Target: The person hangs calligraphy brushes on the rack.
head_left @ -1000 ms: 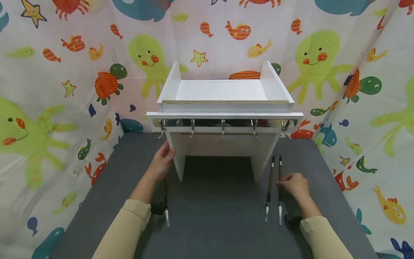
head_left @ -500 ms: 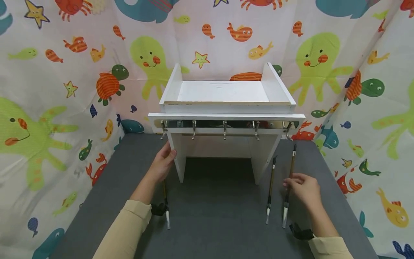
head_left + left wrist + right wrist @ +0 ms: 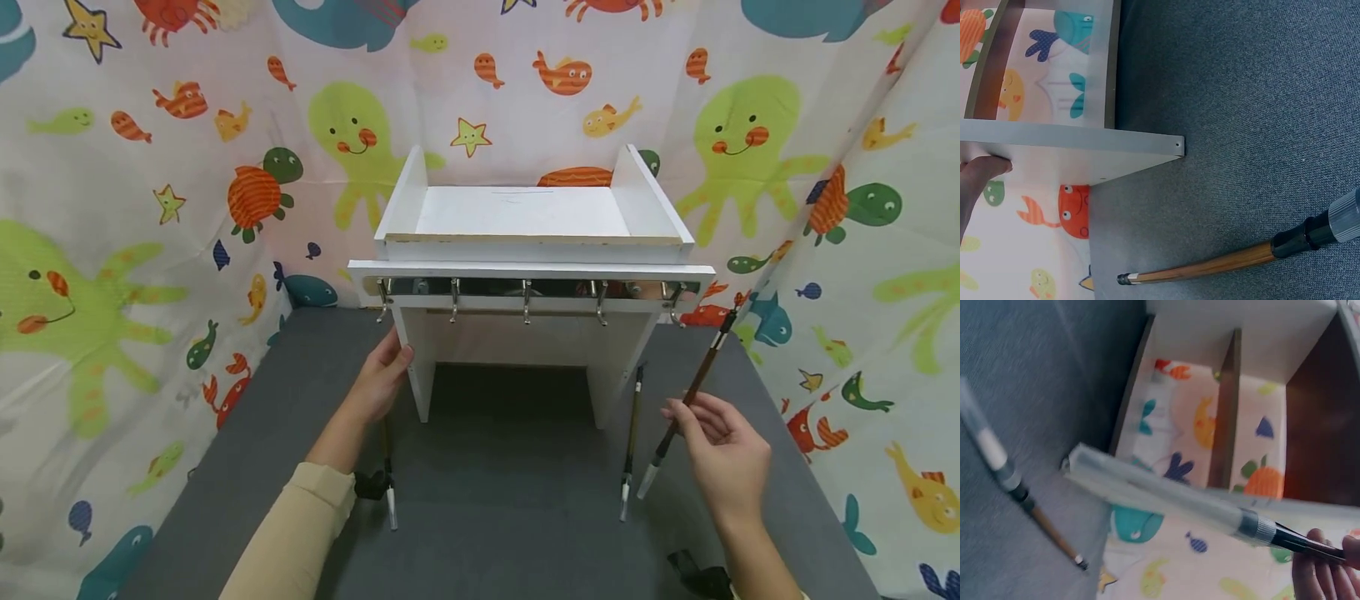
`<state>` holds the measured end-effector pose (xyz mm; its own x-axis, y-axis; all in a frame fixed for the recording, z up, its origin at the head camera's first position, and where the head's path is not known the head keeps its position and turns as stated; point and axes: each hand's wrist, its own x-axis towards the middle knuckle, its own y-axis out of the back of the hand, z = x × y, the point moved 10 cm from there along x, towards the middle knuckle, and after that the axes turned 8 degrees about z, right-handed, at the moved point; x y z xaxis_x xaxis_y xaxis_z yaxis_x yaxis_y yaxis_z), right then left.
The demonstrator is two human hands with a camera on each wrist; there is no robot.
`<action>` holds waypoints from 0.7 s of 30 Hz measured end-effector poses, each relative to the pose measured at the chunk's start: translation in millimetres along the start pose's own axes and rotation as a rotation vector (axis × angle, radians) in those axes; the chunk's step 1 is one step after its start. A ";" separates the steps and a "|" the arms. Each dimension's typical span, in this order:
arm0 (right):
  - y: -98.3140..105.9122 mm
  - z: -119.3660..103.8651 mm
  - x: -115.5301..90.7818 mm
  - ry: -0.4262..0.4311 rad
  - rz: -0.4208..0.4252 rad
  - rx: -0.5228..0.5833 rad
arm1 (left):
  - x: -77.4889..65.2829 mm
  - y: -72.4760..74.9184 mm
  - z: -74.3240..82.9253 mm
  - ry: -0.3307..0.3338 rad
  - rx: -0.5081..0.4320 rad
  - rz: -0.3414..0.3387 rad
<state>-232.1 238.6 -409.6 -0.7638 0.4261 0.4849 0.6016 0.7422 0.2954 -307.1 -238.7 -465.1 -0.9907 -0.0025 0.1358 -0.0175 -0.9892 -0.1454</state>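
Observation:
A white hook rack point(image 3: 536, 271) with an open-topped tray stands on two side panels. My left hand point(image 3: 375, 379) grips the edge of its left side panel point(image 3: 1066, 147), thumb on the panel's face in the left wrist view. Off to the right of the rack, my right hand point(image 3: 723, 450) pinches a brown calligraphy brush point(image 3: 699, 377) by its handle. The brush is tilted, its clear-capped tip point(image 3: 1160, 494) pointing down and its end loop up, near the rack's rightmost hook. A second calligraphy brush point(image 3: 632, 442) lies by the right panel; a third point(image 3: 1210, 265) lies below my left hand.
Several metal hooks point(image 3: 527, 302) line the rack's front rail. The rack rests on a dark grey table point(image 3: 510, 500). A curtain point(image 3: 225, 167) printed with sea animals closes off the back and both sides.
My right hand has lifted the calligraphy brush off the table, moved it right and tilted it with its loop end up. My left hand stays at the rack's left panel.

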 end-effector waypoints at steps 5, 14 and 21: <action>0.6 -31.1 -13.2 0.130 0.011 0.104 | -0.3 -1.6 0.5 -0.003 -0.004 -0.013; -27.1 -52.1 -40.1 0.198 -0.152 0.244 | -1.9 -0.6 3.9 -0.032 0.018 -0.002; -39.1 -55.5 -49.9 0.220 -0.182 0.262 | -3.1 -1.3 5.1 -0.028 0.034 -0.008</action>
<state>-204.5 159.6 -399.7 -0.7671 0.1747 0.6173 0.3586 0.9146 0.1868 -303.4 -238.2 -460.4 -0.9864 0.0019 0.1642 -0.0204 -0.9936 -0.1108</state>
